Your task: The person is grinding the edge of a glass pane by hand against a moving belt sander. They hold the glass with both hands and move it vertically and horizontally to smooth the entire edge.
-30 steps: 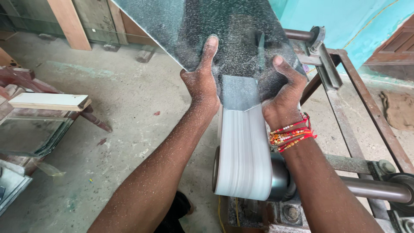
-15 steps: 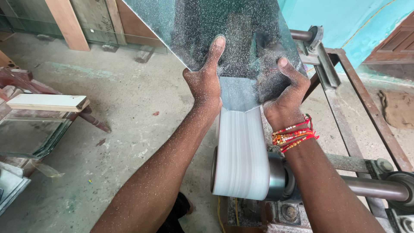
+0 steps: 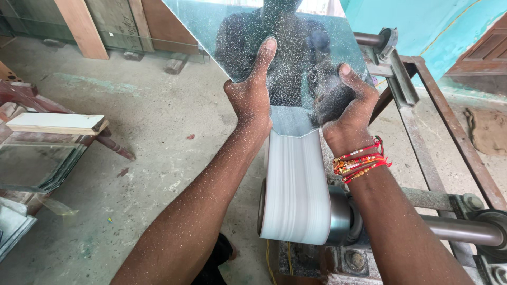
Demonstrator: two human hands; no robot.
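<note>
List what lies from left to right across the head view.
Stacked glass → white board → left hand → white belt → right hand → bracelets → metal frame → brown cloth.

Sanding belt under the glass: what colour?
White with faint grey streaks, sanding belt below the glass pane; head view.
</note>
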